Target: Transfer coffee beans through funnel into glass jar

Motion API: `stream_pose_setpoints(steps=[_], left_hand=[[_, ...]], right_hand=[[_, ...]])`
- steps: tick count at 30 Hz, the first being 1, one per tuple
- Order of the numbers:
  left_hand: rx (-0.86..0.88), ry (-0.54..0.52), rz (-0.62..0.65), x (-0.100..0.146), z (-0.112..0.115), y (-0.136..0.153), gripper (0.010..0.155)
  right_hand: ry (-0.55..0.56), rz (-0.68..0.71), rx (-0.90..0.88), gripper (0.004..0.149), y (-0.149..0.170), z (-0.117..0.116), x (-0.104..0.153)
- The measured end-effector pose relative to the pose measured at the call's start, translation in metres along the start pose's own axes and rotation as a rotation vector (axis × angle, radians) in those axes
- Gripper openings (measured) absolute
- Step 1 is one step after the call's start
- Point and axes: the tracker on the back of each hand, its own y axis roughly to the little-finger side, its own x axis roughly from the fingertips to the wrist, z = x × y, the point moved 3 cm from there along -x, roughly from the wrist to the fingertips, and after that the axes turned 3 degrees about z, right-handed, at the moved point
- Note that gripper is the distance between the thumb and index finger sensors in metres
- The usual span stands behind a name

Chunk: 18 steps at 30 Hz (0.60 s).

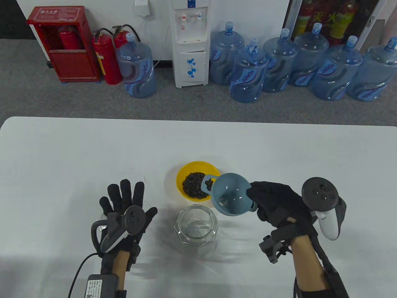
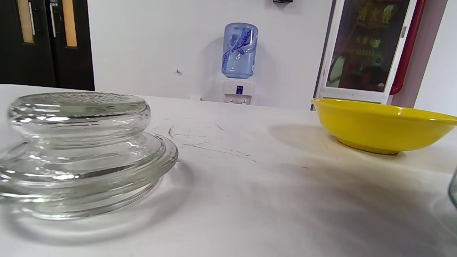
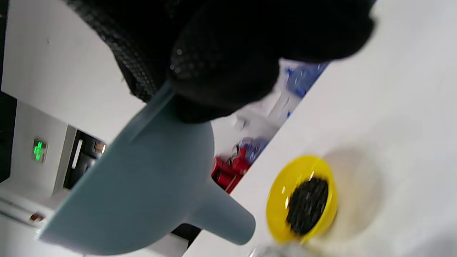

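A yellow bowl of dark coffee beans sits mid-table with a small blue scoop in it. An open glass jar stands just in front of it. My right hand grips the rim of a blue-grey funnel and holds it tilted in the air, right of the jar and bowl. In the right wrist view the funnel hangs from my fingers above the bowl. My left hand is spread flat on the table left of the jar.
The glass jar lid lies on the table close by my left wrist; the yellow bowl shows to its right there. The white table ends at a far edge; water bottles and extinguishers stand on the floor beyond.
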Motion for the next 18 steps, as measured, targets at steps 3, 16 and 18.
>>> stream_pose_setpoints(steps=[3, 16, 18], left_hand=[[0.008, -0.001, -0.001, 0.0, 0.0, 0.001, 0.08], [0.006, 0.007, -0.023, 0.001, 0.001, 0.006, 0.081], [-0.002, 0.008, -0.026, 0.001, 0.001, 0.006, 0.081]], right_hand=[[-0.055, -0.017, 0.022, 0.045, -0.002, -0.025, -0.008], [-0.12, -0.054, 0.245, 0.045, 0.018, -0.079, -0.022], [-0.118, -0.054, 0.259, 0.045, 0.02, -0.081, -0.023]])
